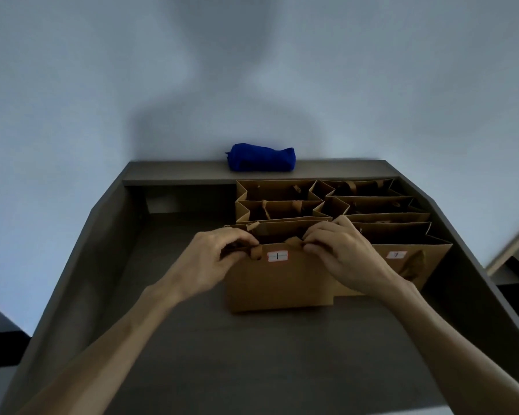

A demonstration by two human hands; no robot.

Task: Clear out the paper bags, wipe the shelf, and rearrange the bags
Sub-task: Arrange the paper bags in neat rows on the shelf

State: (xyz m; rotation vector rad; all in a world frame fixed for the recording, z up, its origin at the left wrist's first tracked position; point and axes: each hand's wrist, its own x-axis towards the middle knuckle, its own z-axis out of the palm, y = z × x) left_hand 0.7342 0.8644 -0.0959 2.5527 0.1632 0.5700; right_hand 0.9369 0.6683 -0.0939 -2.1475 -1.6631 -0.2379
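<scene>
Between the hands, front paper bag (279, 280) labelled 1 stands upright on the shelf (192, 339), long axis left to right, label facing the person, left hand (219, 256) and right hand (339, 253) both pinching its top rim, more bags (372, 205) packed behind, blue cloth (262, 157) on the back ledge.

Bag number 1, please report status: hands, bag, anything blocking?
Left hand and right hand pinch top edge of bag 1. Bag upright, front of left row. Bag 7 close at right. Blue cloth on ledge.
</scene>
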